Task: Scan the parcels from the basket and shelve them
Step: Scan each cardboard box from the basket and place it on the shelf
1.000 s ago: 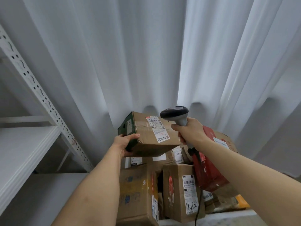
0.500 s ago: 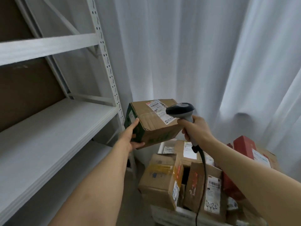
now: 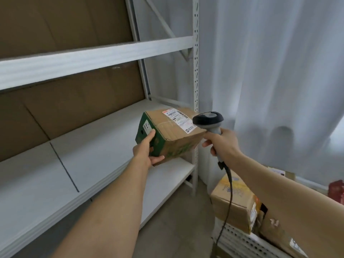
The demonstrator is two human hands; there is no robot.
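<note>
My left hand [image 3: 146, 149] grips the near end of a brown and green cardboard parcel [image 3: 173, 135] with a white shipping label on top. I hold it in the air over the right end of the white middle shelf [image 3: 89, 149]. My right hand [image 3: 221, 144] grips the handle of a grey and black barcode scanner [image 3: 208, 120], whose head sits just right of the parcel's label. The scanner's cable hangs down toward the white perforated basket [image 3: 240, 239] at the lower right.
The white metal rack has a perforated upright post [image 3: 195, 71], an upper shelf beam [image 3: 93, 56] and a brown backing board. Several cardboard parcels [image 3: 234, 203] fill the basket. A white curtain [image 3: 270, 71] hangs behind it. Grey floor lies between rack and basket.
My view has swung left from the curtain and basket to the rack. Both hands moved left with the parcel and scanner, and the parcel is now over the middle shelf.
</note>
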